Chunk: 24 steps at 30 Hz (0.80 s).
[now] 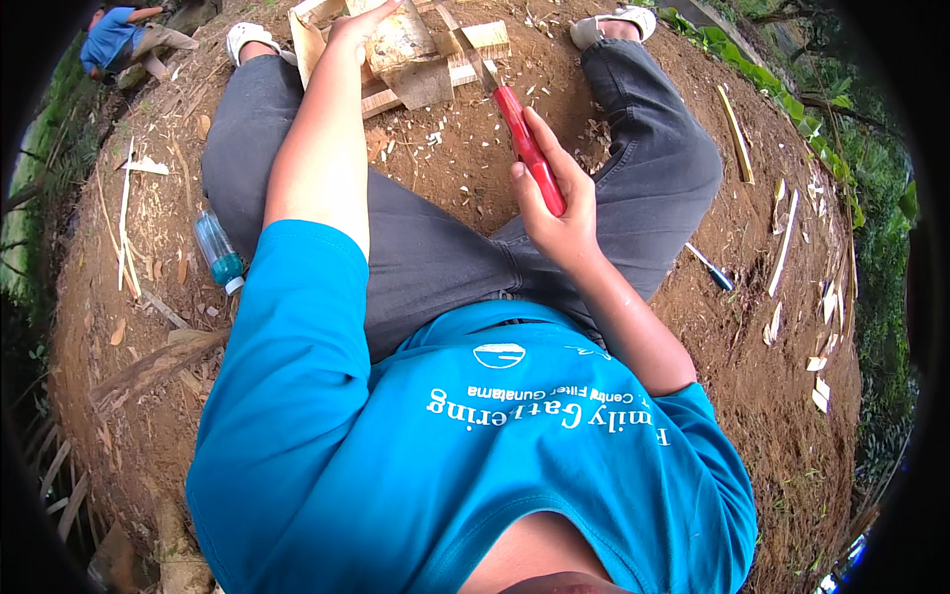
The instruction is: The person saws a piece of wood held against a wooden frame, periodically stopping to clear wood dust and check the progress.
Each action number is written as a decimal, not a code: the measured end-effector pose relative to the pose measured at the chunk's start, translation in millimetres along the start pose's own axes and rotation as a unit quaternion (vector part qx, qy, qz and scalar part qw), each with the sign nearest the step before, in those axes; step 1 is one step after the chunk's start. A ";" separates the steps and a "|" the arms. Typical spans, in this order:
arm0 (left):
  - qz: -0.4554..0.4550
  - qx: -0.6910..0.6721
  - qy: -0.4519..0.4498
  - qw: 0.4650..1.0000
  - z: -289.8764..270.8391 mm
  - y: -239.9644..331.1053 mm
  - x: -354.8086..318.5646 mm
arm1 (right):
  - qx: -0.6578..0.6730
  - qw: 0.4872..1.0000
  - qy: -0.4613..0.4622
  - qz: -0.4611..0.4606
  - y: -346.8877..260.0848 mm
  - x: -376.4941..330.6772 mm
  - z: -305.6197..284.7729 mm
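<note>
1 long metal-bladed tool with a slim red handle (524, 139), clamped in the right hand (574, 223)

So the right hand's closed round that handle, blade angled up beside the weathered tan wooden box-like piece (401, 45) near the brown dirt ground (782, 475)'s far edge. Left hand (361, 35) is by the wood too, but it's partly cut off, so can't tell how closed. Also 1 clear plastic bottle with a teal lower part (218, 247) toward the ground's left edge, 1 dark-blue-handled screwdriver (721, 278) toward the right.
</note>
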<state>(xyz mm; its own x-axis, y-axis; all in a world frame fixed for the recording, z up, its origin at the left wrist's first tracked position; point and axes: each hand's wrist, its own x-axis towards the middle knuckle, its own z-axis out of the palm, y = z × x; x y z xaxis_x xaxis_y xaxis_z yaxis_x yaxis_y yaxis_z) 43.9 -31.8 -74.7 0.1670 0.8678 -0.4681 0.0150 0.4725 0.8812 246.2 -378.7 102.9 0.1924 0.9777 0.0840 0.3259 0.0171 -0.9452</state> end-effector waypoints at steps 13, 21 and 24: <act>0.183 0.109 0.139 0.967 48.6 38.9 -71.0 | 0.086 0.995 0.022 0.041 -9.8 20.5 -4.7; 0.227 0.167 0.242 0.929 22.1 -1.9 -34.0 | 0.029 0.999 0.025 0.020 -0.2 37.0 12.8; 0.256 0.117 0.200 0.939 9.3 -3.7 -26.2 | 0.047 0.998 0.025 0.022 -4.1 41.7 19.7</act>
<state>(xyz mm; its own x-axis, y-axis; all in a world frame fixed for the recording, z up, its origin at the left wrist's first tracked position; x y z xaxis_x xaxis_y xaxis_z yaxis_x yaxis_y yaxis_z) 48.6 -57.8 -65.1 -0.1709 0.9825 0.0746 0.2578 -0.0285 0.9658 234.7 -333.9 104.1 0.2511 0.9664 0.0556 0.2282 -0.0033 -0.9736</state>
